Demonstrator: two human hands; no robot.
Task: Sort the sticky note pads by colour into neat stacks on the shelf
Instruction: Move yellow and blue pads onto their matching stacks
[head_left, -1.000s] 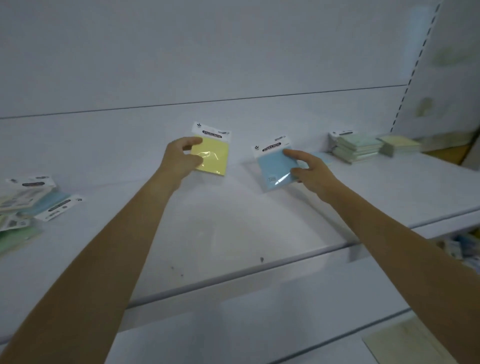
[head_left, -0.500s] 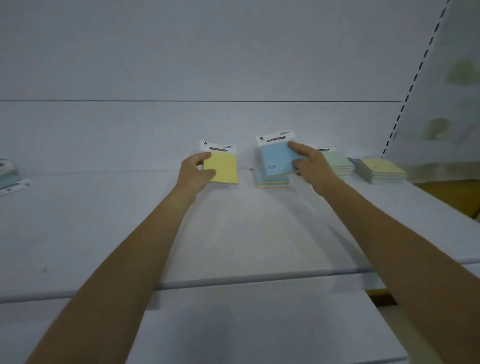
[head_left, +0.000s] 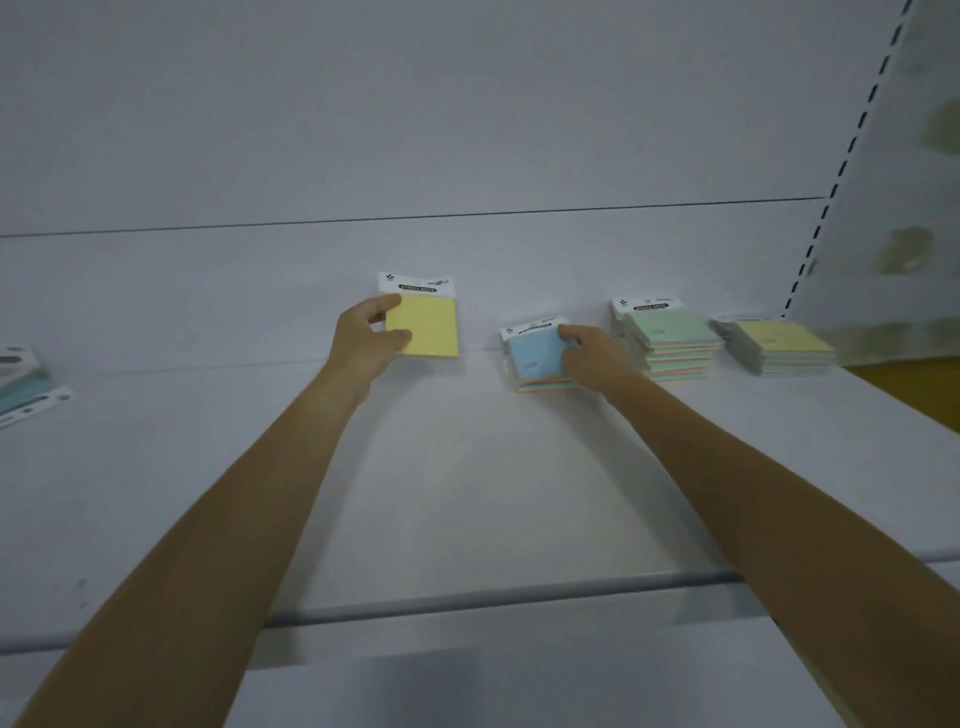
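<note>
Shelving of white metal (head_left: 467, 493) carried everything, its back panel (head_left: 467, 130) rising behind. Three stacks stood in a row along the rear right. The tallest was a green-topped stack (head_left: 670, 338), with a lower yellow-topped stack (head_left: 779, 343) just beside it on the right and a short blue-topped stack (head_left: 540, 382) to its left. At the far left edge, well apart from them, lay a loose pile (head_left: 26, 384) of packaged pads, mixed and untidy. The left hand (head_left: 363, 343) pinched a yellow sticky note pad (head_left: 426, 332) in its clear header-card packet by the left edge. It held the pad upright before the back panel; whether its lower edge touched the shelving could not be told. The right hand (head_left: 592, 353) had its fingers curled round the right edge of a blue sticky note pad (head_left: 535, 353), which sat on the blue-topped stack. Sorting looked well under way: the blue pad was all but placed, while the yellow pad and the loose pile remained to be stacked.
</note>
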